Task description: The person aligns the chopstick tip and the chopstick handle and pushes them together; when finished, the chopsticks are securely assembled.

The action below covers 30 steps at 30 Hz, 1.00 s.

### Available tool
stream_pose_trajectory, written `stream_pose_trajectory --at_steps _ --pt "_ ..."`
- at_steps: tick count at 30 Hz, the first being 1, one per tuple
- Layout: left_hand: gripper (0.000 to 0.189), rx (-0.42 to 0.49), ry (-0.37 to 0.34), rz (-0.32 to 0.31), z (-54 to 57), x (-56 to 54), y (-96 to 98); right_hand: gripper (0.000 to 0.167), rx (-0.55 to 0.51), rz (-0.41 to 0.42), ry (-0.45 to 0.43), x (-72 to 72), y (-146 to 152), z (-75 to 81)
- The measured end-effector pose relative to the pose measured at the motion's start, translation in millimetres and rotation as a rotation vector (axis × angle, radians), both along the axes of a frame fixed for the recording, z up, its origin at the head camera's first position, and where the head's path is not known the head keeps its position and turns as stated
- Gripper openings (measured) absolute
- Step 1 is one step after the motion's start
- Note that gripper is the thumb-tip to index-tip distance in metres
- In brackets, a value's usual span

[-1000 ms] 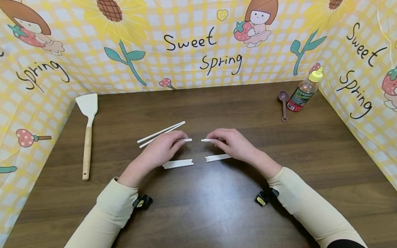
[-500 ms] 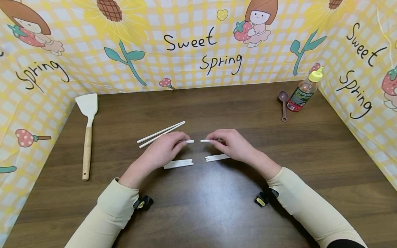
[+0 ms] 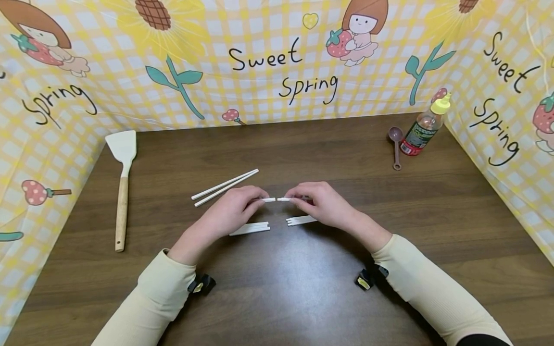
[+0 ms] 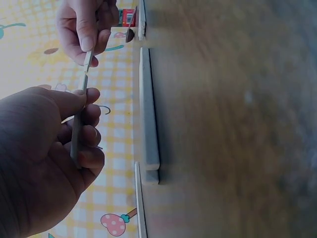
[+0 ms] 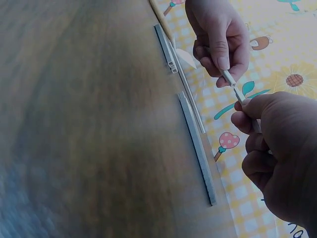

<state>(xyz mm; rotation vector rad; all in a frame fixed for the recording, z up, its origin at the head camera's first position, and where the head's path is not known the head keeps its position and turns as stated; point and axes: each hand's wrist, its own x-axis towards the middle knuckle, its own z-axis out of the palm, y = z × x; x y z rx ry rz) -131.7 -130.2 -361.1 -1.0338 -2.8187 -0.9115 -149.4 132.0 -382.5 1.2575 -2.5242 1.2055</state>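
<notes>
Above the middle of the table, my left hand point(image 3: 235, 206) pinches a short white square stick point(image 3: 270, 199) between thumb and fingers. Opposite it, my right hand point(image 3: 326, 204) pinches another short white stick point(image 5: 239, 94) with a narrower tip. The two sticks point end to end, their ends very close; in the right wrist view the left one's end looks hollow. Beneath my left hand lie several short white sticks point(image 3: 251, 228) side by side. Another group of short sticks point(image 3: 300, 220), with narrow tips, lies partly hidden below my right hand.
Two long white sticks point(image 3: 225, 184) lie behind my left hand. A spatula point(image 3: 123, 192) with a wooden handle is at the left. A brown measuring spoon point(image 3: 396, 144) and a yellow-capped bottle point(image 3: 421, 132) stand at the back right. Patterned cloth point(image 3: 259, 96) walls the table.
My left hand has moved right and slightly toward me with its stick. My right hand has shifted slightly left and toward me. The gap between the two stick ends has narrowed to almost nothing.
</notes>
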Motion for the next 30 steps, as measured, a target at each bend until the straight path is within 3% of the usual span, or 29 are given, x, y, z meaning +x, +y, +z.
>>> stream_pose_trajectory --at_steps 30 --pt "0.009 -0.028 0.008 -0.022 1.1 2.9 4.4 0.01 0.033 0.013 -0.028 3.3 -1.8 2.6"
